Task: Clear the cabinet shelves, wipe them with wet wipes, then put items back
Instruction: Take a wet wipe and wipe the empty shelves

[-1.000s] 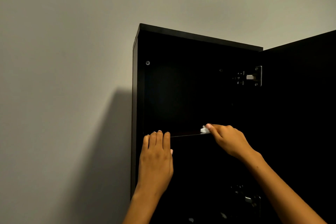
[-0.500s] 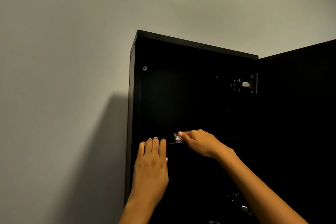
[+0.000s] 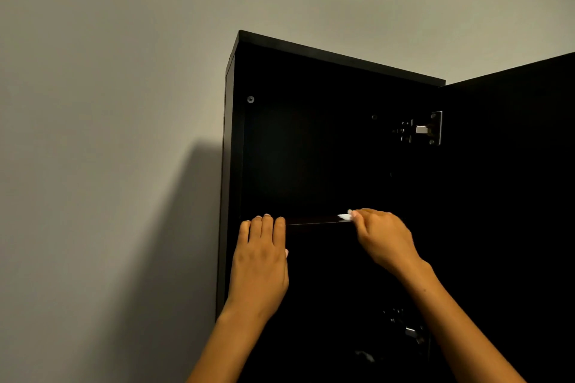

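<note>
Right hand (image 3: 384, 239) pinched a white wipe (image 3: 344, 216) on the cabinet shelf (image 3: 314, 221); left hand (image 3: 261, 261) rested there, fingers straight and together.

Cabinet (image 3: 311, 149) against wall (image 3: 109, 102); door (image 3: 504, 196) open at right. Left hand (image 3: 259, 261) on shelf (image 3: 311, 221) edge; right hand (image 3: 384, 239) right of it, wipe (image 3: 343, 216) on shelf.

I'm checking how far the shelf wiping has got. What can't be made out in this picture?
- Head view: the shelf top, seen edge-on from below; whether anything lies on it is hidden.
- Most of the wet wipe, covered by the right hand.
- Lower cabinet interior, too dark.
- Left hand fingertips, curled over the shelf edge.
</note>
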The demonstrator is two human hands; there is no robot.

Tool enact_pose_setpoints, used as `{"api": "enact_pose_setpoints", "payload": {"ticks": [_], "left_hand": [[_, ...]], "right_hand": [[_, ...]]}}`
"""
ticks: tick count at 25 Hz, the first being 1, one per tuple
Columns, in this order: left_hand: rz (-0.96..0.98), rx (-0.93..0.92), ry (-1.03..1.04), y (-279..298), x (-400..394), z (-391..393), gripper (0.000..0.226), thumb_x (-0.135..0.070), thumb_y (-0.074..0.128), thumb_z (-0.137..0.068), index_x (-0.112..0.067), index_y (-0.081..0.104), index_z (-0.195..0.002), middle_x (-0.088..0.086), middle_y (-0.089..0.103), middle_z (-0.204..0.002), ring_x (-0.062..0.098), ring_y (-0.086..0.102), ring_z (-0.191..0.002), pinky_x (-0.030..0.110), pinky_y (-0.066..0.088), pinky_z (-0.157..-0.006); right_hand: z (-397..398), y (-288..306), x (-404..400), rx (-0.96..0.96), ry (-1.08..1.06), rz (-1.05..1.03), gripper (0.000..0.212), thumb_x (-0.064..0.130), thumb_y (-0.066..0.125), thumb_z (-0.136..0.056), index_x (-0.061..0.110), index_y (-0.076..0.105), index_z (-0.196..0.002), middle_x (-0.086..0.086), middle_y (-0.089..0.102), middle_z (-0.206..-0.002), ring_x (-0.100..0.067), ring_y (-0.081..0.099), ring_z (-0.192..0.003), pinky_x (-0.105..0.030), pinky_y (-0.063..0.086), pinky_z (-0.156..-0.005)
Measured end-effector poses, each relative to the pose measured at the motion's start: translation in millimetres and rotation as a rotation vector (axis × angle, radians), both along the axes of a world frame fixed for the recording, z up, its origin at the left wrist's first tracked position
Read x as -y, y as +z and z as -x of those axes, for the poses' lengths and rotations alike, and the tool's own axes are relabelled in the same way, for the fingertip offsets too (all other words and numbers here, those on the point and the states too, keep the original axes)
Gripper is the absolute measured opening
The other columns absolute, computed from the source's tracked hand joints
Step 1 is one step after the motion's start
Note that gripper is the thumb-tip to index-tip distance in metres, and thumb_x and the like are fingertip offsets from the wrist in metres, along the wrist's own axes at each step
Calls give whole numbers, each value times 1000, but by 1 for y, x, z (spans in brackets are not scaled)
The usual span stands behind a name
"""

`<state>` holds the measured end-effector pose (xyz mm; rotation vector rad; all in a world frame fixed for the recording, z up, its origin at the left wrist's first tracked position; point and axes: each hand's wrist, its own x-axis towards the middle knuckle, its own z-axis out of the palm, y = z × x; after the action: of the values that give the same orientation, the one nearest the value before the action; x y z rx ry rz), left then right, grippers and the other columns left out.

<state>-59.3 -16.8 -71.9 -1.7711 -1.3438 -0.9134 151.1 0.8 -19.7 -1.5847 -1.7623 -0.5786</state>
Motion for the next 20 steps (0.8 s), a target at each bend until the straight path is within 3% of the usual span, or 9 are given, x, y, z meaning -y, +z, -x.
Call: {"api": "enact_pose_setpoints", "payload": {"ticks": [2,4,7,9,12,16,20], "left_hand": [[9,3,-8,0,-1,0,51,-27,63,-74,-5,53,-119,14,63,-112,30,61,-103,44,51,-91],[-3,-2,-5,0,-1,0,51,-27,65,-73,-5,53,-118,15,63,-111,30,61,-102,45,51,-90],[-32,-10,1,1,-2,1,46,-29,45,-79,-5,50,-118,15,62,-111,30,61,-101,44,50,-90],[-19,3,1,2,0,0,48,-30,33,-80,-6,50,-118,14,62,-111,29,61,-101,44,50,-90],[-6,12,-3,2,1,-1,49,-29,31,-80,-5,51,-117,14,62,-110,30,61,-101,44,51,-90],[-16,15,-8,-1,0,1,49,-28,30,-81,-5,52,-118,15,62,-111,30,61,-102,44,50,-91],[-53,15,-9,-4,-5,4,48,-28,31,-80,-5,51,-117,15,63,-109,32,62,-99,42,34,-94]], "right_hand": [[19,-3,-3,-6,173,33,39,39,31,-99,21,63,-113,3,65,-115,-20,61,-104,-36,49,-89],[29,7,-20,26,213,206,41,45,29,-98,27,59,-118,1,65,-117,-21,60,-105,-41,49,-91],[20,28,-41,-13,163,448,44,48,26,-98,29,57,-122,-6,64,-116,-24,58,-107,-43,45,-96],[1,34,-51,-101,122,479,49,50,27,-97,24,60,-120,-10,62,-119,-27,55,-111,-42,43,-99],[-26,34,-56,-166,11,489,57,56,27,-95,18,57,-125,-14,56,-129,-30,52,-118,-42,40,-102],[-41,42,-53,-234,-90,643,76,67,22,-90,12,39,-140,-14,37,-147,-31,37,-133,-42,30,-110],[-35,41,-41,-183,-151,623,80,69,15,-89,11,49,-132,-13,48,-138,-30,47,-125,-41,36,-106]]}}
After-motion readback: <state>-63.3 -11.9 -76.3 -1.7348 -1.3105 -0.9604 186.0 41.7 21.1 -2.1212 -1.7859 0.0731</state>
